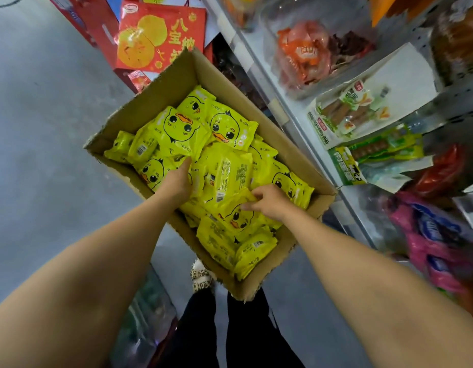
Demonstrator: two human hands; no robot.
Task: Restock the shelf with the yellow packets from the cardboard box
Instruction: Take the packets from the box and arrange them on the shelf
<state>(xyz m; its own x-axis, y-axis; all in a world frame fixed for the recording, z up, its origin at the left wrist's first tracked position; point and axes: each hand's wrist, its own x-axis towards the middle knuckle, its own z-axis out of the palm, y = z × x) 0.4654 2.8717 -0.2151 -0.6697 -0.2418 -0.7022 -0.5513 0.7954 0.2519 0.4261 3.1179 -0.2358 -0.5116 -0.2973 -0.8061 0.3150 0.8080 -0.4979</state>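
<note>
**Digging into the box for duck packets**

Reaching down, I have both hands among the yellow duck-face packets, which lie heaped loosely in the open cardboard box on the floor just beside the shelf. My left hand is pushed in between packets near the box's left wall; its fingertips are buried, so I cannot tell whether that grip has closed on anything. My right hand has its fingers curled, pinching the top edge of one packet on the pile, probably to lift it free of its neighbours.

The box sits tight against the shelf, which keeps the carry short. That shelf already holds green-and-white snack bags and orange pouches. Red gift cartons stand beyond the box, and my legs and leopard-print slipper crowd its near end.
</note>
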